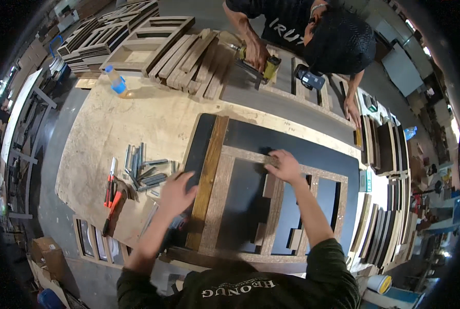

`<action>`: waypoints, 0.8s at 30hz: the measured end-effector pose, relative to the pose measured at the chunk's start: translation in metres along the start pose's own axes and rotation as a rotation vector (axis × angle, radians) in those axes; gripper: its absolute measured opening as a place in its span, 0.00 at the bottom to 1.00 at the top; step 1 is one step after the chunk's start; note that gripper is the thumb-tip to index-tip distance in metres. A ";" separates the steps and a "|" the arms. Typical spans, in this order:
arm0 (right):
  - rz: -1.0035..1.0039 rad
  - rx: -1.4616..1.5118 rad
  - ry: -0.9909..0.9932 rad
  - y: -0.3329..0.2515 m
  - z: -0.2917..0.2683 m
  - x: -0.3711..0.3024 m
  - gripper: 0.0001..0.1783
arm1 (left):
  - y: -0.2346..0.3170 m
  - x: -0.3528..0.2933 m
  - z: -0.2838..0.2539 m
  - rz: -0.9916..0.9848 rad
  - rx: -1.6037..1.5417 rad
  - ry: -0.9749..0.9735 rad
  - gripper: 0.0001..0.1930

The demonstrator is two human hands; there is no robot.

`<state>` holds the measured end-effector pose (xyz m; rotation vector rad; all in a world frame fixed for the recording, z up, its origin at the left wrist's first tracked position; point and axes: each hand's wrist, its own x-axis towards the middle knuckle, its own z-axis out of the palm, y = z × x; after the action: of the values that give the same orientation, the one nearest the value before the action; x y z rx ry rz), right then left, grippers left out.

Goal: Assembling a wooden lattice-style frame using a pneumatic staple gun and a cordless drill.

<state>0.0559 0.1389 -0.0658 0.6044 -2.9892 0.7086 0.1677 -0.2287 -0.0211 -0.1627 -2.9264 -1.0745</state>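
My right hand (285, 166) is closed on a small brown wood block (272, 161), at the far rail of a wooden frame (222, 195). The frame lies flat on a dark panel (297, 139), with a darker brown wood strip (209, 180) along its left side. My left hand (176, 196) is left of that strip, fingers apart and nothing visible in them. Beside it on the table lie several grey metal staple strips (137, 159). Small wood blocks (295, 239) sit against the frame's inner rails.
A hammer (117, 202) and a red-handled cutter (110, 180) lie left on the plywood table (90, 139). Beyond stand a bottle (116, 81) and stacked wood strips (188, 59). Opposite, a co-worker's hand grips a yellow-green power tool (270, 67) over another frame (302, 98).
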 end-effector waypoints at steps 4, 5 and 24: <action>-0.094 0.218 0.102 -0.039 0.064 0.040 0.27 | 0.025 0.047 0.103 -0.031 0.182 0.043 0.40; -0.038 0.136 0.085 -0.050 0.071 0.043 0.26 | 0.029 0.051 0.116 -0.096 0.207 0.088 0.43; 0.231 0.048 0.120 -0.077 0.084 0.036 0.29 | -0.007 -0.177 0.003 -0.507 0.365 -0.180 0.38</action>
<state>0.0576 0.0261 -0.1047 0.2097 -2.9654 0.7991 0.3427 -0.2479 -0.0379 0.5407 -3.3559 -0.5427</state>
